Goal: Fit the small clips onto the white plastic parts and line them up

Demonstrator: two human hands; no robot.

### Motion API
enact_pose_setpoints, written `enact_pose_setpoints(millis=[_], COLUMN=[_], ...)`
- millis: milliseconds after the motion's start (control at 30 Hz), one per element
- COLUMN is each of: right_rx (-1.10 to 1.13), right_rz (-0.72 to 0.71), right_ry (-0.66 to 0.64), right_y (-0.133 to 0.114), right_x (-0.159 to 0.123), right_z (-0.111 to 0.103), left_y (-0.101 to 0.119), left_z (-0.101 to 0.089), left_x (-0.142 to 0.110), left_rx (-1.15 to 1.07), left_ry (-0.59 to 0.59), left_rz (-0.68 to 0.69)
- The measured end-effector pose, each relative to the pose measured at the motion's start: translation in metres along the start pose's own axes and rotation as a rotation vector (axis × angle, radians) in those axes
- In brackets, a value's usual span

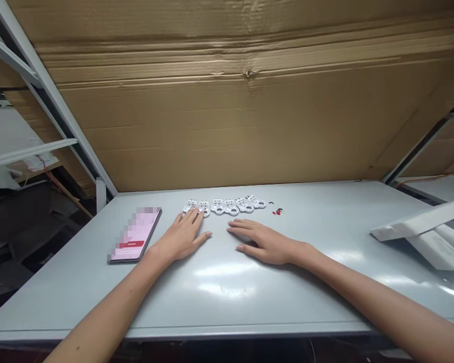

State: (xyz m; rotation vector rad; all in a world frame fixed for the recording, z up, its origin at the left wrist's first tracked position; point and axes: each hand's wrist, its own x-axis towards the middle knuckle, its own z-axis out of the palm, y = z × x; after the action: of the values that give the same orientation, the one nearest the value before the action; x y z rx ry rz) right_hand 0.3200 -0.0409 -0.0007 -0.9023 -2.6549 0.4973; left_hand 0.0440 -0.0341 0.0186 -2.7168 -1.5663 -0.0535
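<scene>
Several white plug-like pieces (231, 207), each with a ring-shaped end and small prongs, lie in a row across the back half of the table. My left hand (183, 234) rests palm down with its fingers apart, and its fingertips reach over the two leftmost pieces, partly covering them. Lower right of the row, my right hand (268, 243) lies sideways on the bare tabletop with fingers stretched out and nothing in them. Small red and black bits (277, 212) sit just past the right end of the row.
A smartphone (146, 229) with a lit pink screen lies left of my left hand. White foam or card pieces (419, 222) are stacked at the right edge of the grey table (212, 307). Brown cardboard (227, 131) walls off the back, between metal frame posts (66, 106).
</scene>
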Motion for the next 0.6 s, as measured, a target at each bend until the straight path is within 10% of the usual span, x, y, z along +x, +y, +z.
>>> enact_pose_setpoints(millis=[333, 600], right_rx=[0.011, 0.016], right_rz=[0.002, -0.023], right_ry=[0.005, 0.032], right_y=[-0.002, 0.0], right_x=[0.001, 0.0], right_z=[-0.001, 0.001], left_y=[0.002, 0.018], left_z=[0.002, 0.006], left_x=[0.004, 0.014], left_rx=[-0.046, -0.108], left_ry=[-0.006, 0.071], left_rz=[-0.056, 0.164])
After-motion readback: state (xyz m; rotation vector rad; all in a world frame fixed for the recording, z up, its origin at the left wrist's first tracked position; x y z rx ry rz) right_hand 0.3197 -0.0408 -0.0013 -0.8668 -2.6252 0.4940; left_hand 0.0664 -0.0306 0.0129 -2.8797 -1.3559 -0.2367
